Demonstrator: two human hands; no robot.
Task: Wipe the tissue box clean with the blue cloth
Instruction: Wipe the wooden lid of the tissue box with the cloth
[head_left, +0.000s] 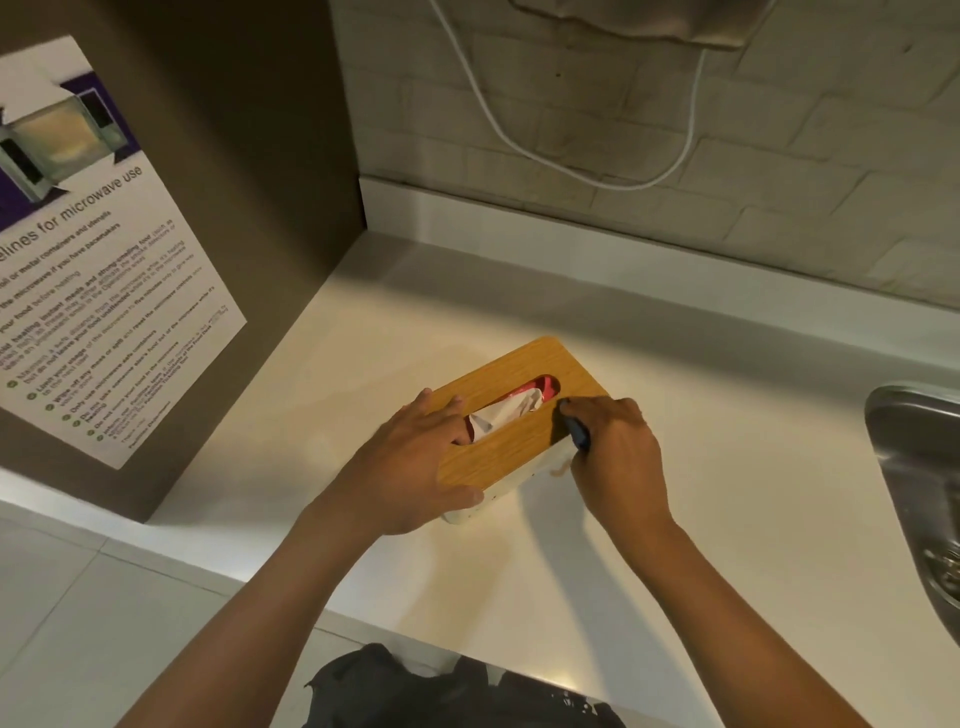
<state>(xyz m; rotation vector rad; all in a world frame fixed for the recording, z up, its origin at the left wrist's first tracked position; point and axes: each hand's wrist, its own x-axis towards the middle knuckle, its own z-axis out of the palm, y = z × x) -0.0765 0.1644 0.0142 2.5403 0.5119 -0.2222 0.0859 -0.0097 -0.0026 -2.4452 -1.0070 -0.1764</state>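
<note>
Box (519, 415): lies on the white counter (675, 519), near the middle, turned at an angle so one short end points up and right toward the wall
Lid: wood-grain top with a long rounded slot; the pale body shows only along the near edge, below the lid
Tissue (506, 410): white, bunched up in the slot, with a bit of red wrapper at the slot's far end
Left hand (415, 467): laid flat on the near-left end of the lid, fingers spread and nearly straight, tips reaching the slot's left end, thumb hooked over the near edge; it grips nothing, only presses the box
Right hand (618, 452): at the box's right long edge, fingers curled tight around the cloth, knuckles up, fingertips touching the lid just right of the slot
Cloth (579, 434): dark blue, almost all hidden in the right fist; a small fold shows between thumb and fingers, against the lid's right edge
Sink (914, 467): steel, at the right border, well apart from the box
Poster (98, 260): microwave-use notice on the brown panel at the left
Cable (597, 171): white, loops down the brick wall behind the counter
Clothing: dark, at the bottom edge, details blurred
</note>
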